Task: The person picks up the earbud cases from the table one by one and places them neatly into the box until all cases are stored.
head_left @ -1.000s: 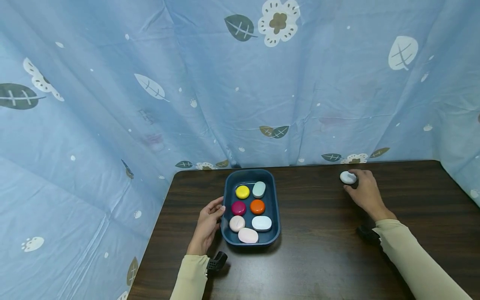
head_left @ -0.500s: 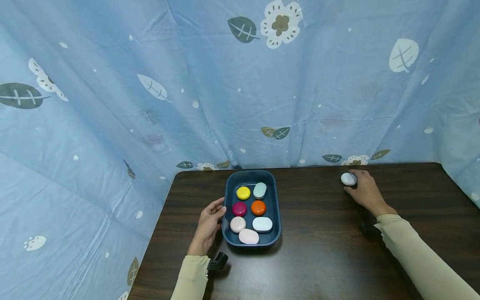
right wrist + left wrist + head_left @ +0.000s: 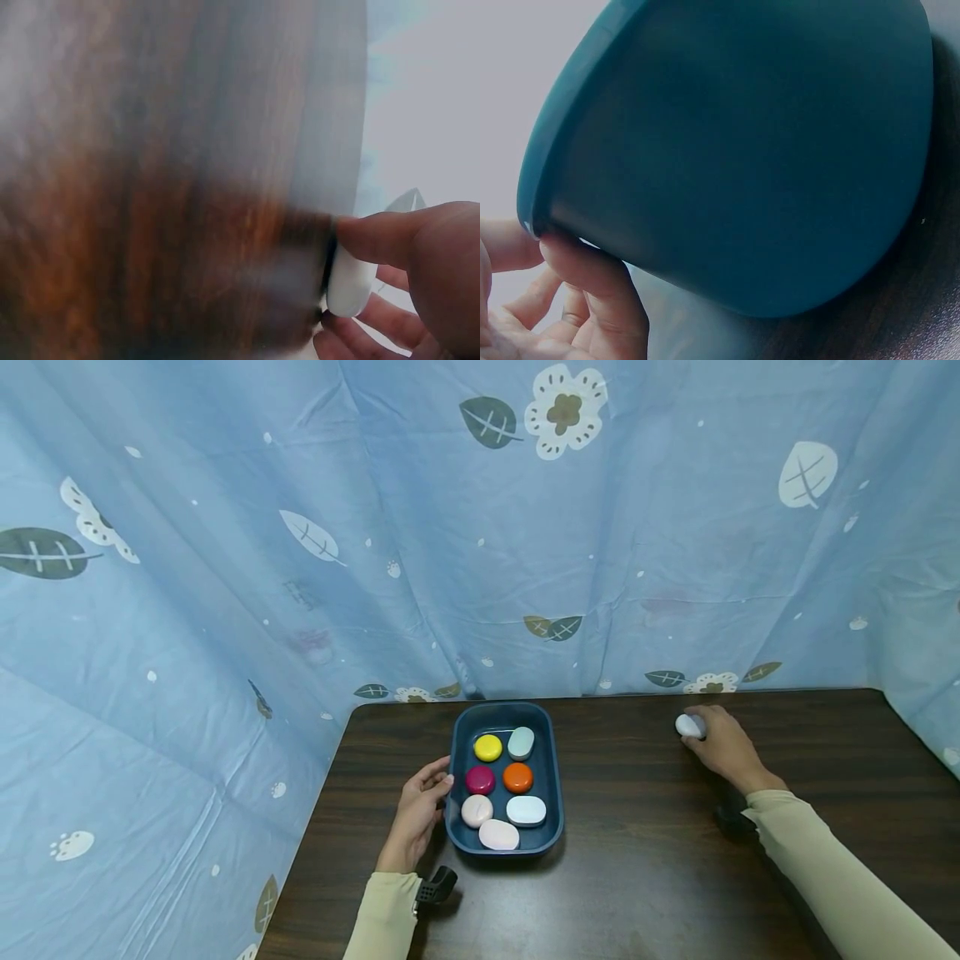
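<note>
On the right side in the head view, my right hand [image 3: 723, 750] grips a smooth white tablet-shaped piece [image 3: 686, 726] between thumb and fingers. Seen from the right wrist, the white piece [image 3: 348, 285] stands edge-on, close over the table. Further left, my left hand [image 3: 412, 814] pinches the left rim of a dark blue tray [image 3: 492, 717]; the left wrist view has thumb and finger at its rim. Several rounded pieces lie in the tray: yellow [image 3: 487, 747], pale green [image 3: 521, 742], magenta [image 3: 480, 779], orange [image 3: 517, 777], white [image 3: 526, 811] and two pale pink ones.
A dark wood-grain table [image 3: 630, 877] carries everything. Behind it and along the sides hangs a blue curtain [image 3: 450, 552] with leaves and flowers, meeting the table's back edge. Black straps with devices [image 3: 437, 885] sit at the wrists.
My right hand has closed its grip on the white piece and moved it slightly left. My left hand and the tray keep their places, while the head view has shifted slightly.
</note>
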